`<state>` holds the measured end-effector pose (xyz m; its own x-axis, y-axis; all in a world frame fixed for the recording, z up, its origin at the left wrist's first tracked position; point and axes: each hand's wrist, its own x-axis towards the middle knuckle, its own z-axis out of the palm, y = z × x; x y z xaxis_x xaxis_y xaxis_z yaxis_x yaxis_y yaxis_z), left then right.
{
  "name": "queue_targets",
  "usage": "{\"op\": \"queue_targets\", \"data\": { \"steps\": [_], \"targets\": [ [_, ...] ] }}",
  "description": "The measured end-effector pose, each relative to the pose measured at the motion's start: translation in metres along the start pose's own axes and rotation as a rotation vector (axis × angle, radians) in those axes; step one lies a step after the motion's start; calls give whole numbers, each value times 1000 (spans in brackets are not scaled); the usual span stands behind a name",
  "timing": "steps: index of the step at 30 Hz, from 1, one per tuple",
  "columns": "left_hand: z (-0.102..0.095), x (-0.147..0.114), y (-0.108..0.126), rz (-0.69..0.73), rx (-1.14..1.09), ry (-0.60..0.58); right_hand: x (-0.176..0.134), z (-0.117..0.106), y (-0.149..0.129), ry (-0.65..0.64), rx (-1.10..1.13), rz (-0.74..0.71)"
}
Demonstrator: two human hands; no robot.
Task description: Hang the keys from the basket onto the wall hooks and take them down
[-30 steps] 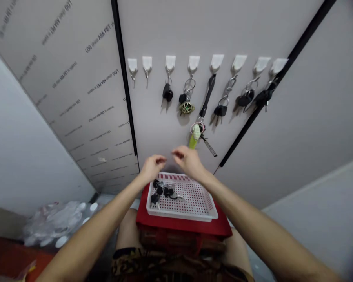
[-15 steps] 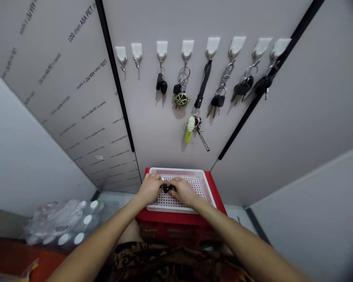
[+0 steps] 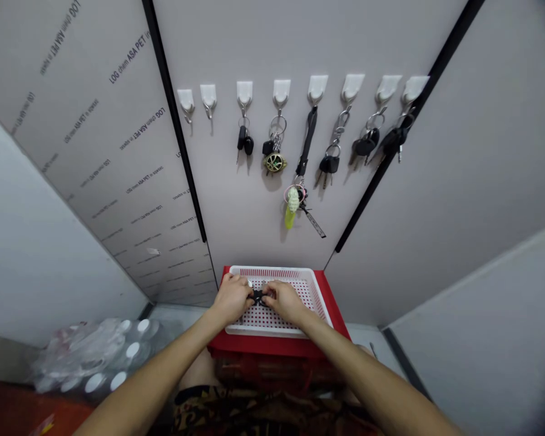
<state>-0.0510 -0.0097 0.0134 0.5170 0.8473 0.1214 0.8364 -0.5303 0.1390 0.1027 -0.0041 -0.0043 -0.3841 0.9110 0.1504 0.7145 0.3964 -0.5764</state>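
Dropped into lower-centre basket (image 3: 272, 332): my left hand (image 3: 233, 298), right hand (image 3: 284, 300), both pinching keys (image 3: 257, 297); six sets (image 3: 329, 163) hung upper centre, these unhung.

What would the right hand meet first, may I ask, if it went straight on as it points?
Likely the black keys, just ahead of the right hand; whether they touch is unclear.

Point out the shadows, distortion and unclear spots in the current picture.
Head view: soft shadows fall on the wall beside the hanging keys; head view: looks wide-angle, black strips splaying apart upward, right upper corner darkened; head view: dark keys between the hands lack clear detail.
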Motion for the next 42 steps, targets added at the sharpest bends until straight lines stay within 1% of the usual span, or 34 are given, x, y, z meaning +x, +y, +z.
{"op": "queue_targets", "data": {
  "steps": [6, 7, 9, 11, 13, 15, 17, 19, 21, 24, 26, 30, 33, 35, 38, 42],
  "targets": [
    [5, 7, 6, 75, -11, 3, -1, 2, 0, -18, -3, 43],
    [5, 9, 7, 76, -18, 5, -1, 2, 0, -10, -4, 49],
    [0, 11, 8, 65, -61, 21, -2, -1, 0, 44, 11, 39],
    [-10, 14, 7, 22, -152, 50, -1, -6, -2, 125, 61, -9],
    [-23, 18, 3, -27, -284, 73, 0, -15, -7, 180, 137, -83],
    [-38, 21, 0, -56, -430, 80, 3, -25, -14, 202, 211, -140],
    [-50, 24, -3, -73, -548, 79, 8, -33, -24, 210, 267, -160],
    [-59, 26, -4, -105, -623, 83, 15, -40, -33, 213, 287, -158],
    [-67, 26, -5, -134, -668, 111, 23, -46, -43, 217, 273, -151],
    [-86, 28, -9, -154, -755, 205, 39, -60, -59, 210, 255, -171],
    [-105, 31, -15, -165, -830, 302, 53, -76, -75, 222, 238, -216],
    [-154, 40, -28, -164, -931, 588, 87, -116, -120, 364, 190, -326],
    [-188, 46, -38, -123, -947, 766, 118, -140, -154, 475, 212, -350],
    [-204, 51, -44, -100, -921, 837, 139, -151, -171, 520, 254, -324],
    [-222, 62, -54, -113, -848, 913, 168, -161, -187, 555, 309, -270],
    [-238, 81, -64, -180, -795, 997, 193, -166, -198, 660, 248, -222]
  ]
}}
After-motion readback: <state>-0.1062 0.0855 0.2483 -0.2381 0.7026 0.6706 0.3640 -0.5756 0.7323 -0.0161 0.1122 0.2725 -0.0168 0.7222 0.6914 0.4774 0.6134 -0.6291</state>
